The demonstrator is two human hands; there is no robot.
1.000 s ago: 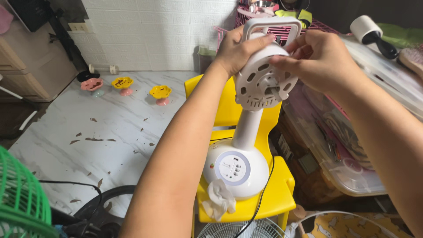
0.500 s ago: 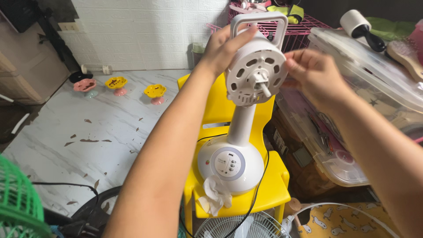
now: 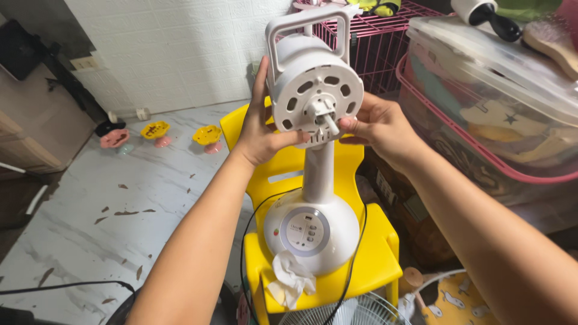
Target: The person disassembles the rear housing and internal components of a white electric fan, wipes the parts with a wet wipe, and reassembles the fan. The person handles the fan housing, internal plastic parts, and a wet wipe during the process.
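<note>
A white table fan without its grille or blades stands on a yellow plastic chair [image 3: 376, 259]. Its round motor head [image 3: 313, 93] faces me, with a bare shaft [image 3: 328, 120] sticking out and a carry handle on top. My left hand [image 3: 262, 132] grips the left side of the motor head, thumb across its lower front. On the right side of the head rests my right hand [image 3: 379, 126], its fingertips at the shaft. The rounded fan base [image 3: 310, 232] has a button panel, and a crumpled white cloth [image 3: 289, 277] lies in front of it.
A black cord [image 3: 355, 265] loops around the base. A wire fan grille [image 3: 337, 310] lies below the chair. A clear lidded storage bin [image 3: 494, 90] in a pink basket stands at the right, a pink wire rack [image 3: 385, 42] behind. Small coloured flower-shaped pieces [image 3: 156, 129] sit on the marble floor.
The fan head has turned to face me and my right hand has come in from the side to the shaft. My left hand slid from the top to the left side.
</note>
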